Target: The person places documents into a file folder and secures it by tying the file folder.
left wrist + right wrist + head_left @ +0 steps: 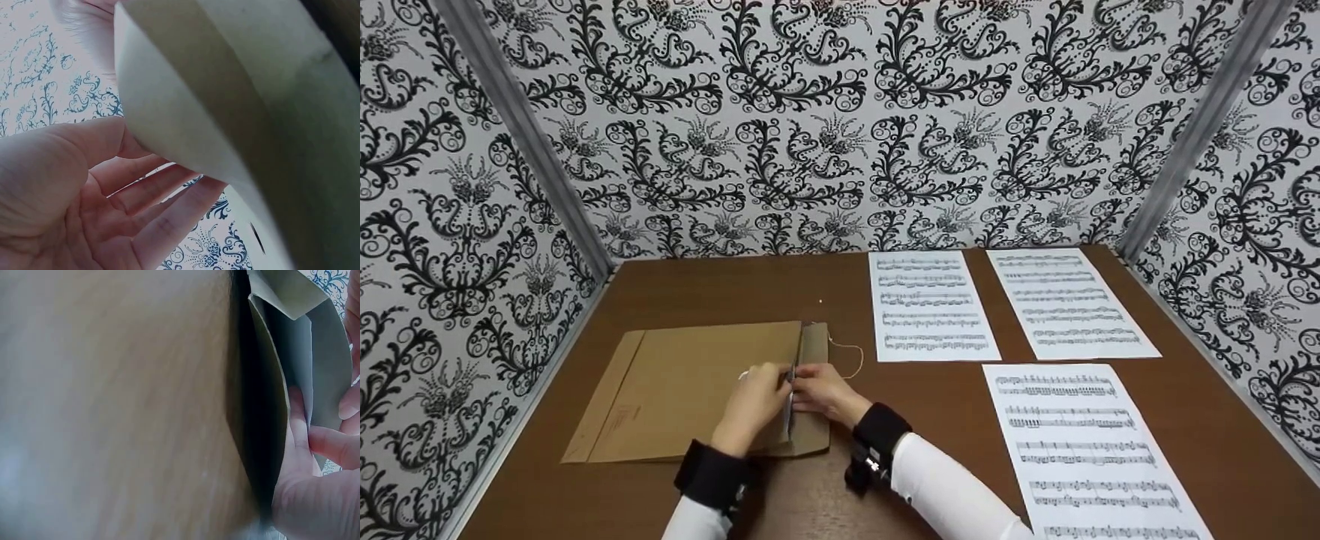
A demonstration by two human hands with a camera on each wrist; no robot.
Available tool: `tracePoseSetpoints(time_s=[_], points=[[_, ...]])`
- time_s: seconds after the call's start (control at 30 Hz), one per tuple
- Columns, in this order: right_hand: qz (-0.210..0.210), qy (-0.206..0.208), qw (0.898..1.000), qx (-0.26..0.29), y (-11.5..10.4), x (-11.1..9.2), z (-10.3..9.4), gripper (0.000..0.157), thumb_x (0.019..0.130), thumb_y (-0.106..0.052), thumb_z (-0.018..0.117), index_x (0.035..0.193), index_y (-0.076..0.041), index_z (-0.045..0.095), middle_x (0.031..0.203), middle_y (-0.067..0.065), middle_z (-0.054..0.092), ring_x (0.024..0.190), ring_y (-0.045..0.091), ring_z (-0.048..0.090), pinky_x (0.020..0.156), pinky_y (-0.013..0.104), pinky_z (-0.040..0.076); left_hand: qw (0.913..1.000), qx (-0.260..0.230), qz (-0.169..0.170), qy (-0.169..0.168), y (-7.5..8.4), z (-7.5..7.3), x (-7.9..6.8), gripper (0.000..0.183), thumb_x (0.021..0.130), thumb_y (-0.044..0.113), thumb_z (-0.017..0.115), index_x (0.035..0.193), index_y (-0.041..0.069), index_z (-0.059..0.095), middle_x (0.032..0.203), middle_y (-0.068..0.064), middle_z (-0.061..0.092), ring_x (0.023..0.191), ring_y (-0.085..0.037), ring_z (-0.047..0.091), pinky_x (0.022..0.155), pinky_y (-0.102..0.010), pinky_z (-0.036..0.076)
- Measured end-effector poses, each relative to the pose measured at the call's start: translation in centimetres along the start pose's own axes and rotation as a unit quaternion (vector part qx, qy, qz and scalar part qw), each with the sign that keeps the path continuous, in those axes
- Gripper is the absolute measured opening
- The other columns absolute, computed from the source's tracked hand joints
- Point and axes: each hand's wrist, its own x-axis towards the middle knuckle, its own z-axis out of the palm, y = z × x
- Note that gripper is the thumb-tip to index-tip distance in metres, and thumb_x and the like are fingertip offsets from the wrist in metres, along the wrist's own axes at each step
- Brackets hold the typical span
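A brown paper envelope [690, 390] lies flat on the left half of the table, its mouth and flap [814, 431] toward the right. At the mouth, my left hand [754, 405] pinches the envelope's edge between thumb and fingers, as the left wrist view also shows. My right hand [825, 391] meets it there from the right. In the right wrist view, a finger of the right hand [315, 495] reaches into the opening, and thumb and finger pinch a pale sheet [301, 354] inside. How much of the sheet lies within is hidden.
Three sheets of printed music lie on the right: one at the back middle [934, 307], another at the back right [1072, 304], a third at the front right [1099, 457]. A thin string [851, 347] trails from the flap. Patterned walls [810, 127] enclose the brown table [735, 289].
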Motion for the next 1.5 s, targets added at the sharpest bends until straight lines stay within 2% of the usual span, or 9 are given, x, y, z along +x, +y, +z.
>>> tracePoseSetpoints(time_s=[0.13, 0.27, 0.4, 0.5, 0.63, 0.87, 1.23, 1.5], points=[[0.007, 0.007, 1.000, -0.003, 0.0, 0.0, 0.3, 0.042, 0.101, -0.001, 0.051, 0.142, 0.008, 0.053, 0.092, 0.001, 0.065, 0.067, 0.004, 0.062, 0.071, 0.024, 0.061, 0.9995, -0.021, -0.011, -0.019, 0.1, -0.3, 0.0, 0.025, 0.090, -0.001, 0.063, 0.112, -0.003, 0.075, 0.104, -0.021, 0.078, 0.083, -0.031, 0.073, 0.067, -0.041, 0.055], [0.005, 0.000, 1.000, 0.001, 0.0, -0.1, 0.8, 0.040, 0.101, -0.002, 0.051, 0.141, 0.007, 0.054, 0.086, -0.001, 0.063, 0.065, 0.003, 0.060, 0.064, 0.021, 0.056, 0.9984, -0.039, -0.022, -0.035, 0.2, -0.6, 0.0, 0.028, 0.092, -0.001, 0.060, 0.116, -0.004, 0.074, 0.110, -0.021, 0.077, 0.079, -0.024, 0.068, 0.067, -0.036, 0.050], [0.001, -0.009, 1.000, 0.015, 0.1, -0.1, 1.1, 0.039, 0.100, 0.000, 0.050, 0.138, 0.005, 0.056, 0.075, -0.005, 0.060, 0.062, 0.003, 0.058, 0.060, 0.018, 0.052, 0.9983, -0.041, -0.023, -0.033, 0.1, -0.7, 0.0, 0.030, 0.094, 0.001, 0.060, 0.120, -0.005, 0.072, 0.116, -0.023, 0.076, 0.096, -0.032, 0.074, 0.079, -0.044, 0.058], [0.001, -0.007, 1.000, 0.019, 0.1, -0.1, 1.3, 0.036, 0.099, 0.000, 0.051, 0.135, 0.004, 0.059, 0.072, -0.006, 0.059, 0.060, 0.002, 0.057, 0.058, 0.017, 0.050, 0.9981, -0.044, -0.026, -0.033, 0.1, -0.7, 0.1, 0.030, 0.094, 0.001, 0.060, 0.121, -0.006, 0.071, 0.118, -0.024, 0.075, 0.106, -0.038, 0.073, 0.087, -0.049, 0.059], [0.003, -0.004, 1.000, 0.011, 0.2, -0.1, 1.5, 0.034, 0.100, -0.001, 0.051, 0.132, 0.003, 0.061, 0.073, -0.006, 0.058, 0.061, 0.003, 0.056, 0.058, 0.017, 0.049, 0.9975, -0.049, -0.036, -0.035, 0.0, -0.7, 0.1, 0.032, 0.094, 0.001, 0.059, 0.123, -0.006, 0.071, 0.121, -0.025, 0.074, 0.112, -0.041, 0.071, 0.092, -0.051, 0.058], [0.007, -0.017, 1.000, 0.014, 0.3, 0.3, 1.7, 0.035, 0.100, 0.000, 0.052, 0.133, 0.002, 0.061, 0.077, -0.005, 0.062, 0.067, 0.005, 0.062, 0.063, 0.019, 0.053, 0.9981, -0.042, -0.032, -0.031, -0.1, -0.6, 0.1, 0.031, 0.093, -0.001, 0.058, 0.121, -0.007, 0.071, 0.118, -0.025, 0.074, 0.110, -0.040, 0.072, 0.089, -0.050, 0.059], [0.004, -0.027, 0.999, -0.017, 0.2, 0.1, 2.0, 0.036, 0.099, -0.004, 0.055, 0.134, 0.001, 0.063, 0.083, -0.003, 0.066, 0.070, 0.007, 0.063, 0.067, 0.023, 0.054, 0.9991, -0.036, -0.013, -0.019, -0.2, -0.7, 0.0, 0.029, 0.089, -0.004, 0.058, 0.113, -0.006, 0.074, 0.108, -0.022, 0.077, 0.097, -0.036, 0.075, 0.079, -0.047, 0.059], [0.006, -0.024, 1.000, -0.011, 0.3, 0.4, 2.1, 0.036, 0.096, -0.002, 0.056, 0.131, 0.001, 0.063, 0.074, -0.005, 0.061, 0.065, 0.006, 0.059, 0.063, 0.021, 0.052, 0.9991, -0.038, -0.008, -0.017, -0.3, -0.7, 0.1, 0.025, 0.089, -0.004, 0.058, 0.108, -0.005, 0.075, 0.103, -0.021, 0.077, 0.091, -0.034, 0.074, 0.075, -0.046, 0.058]])
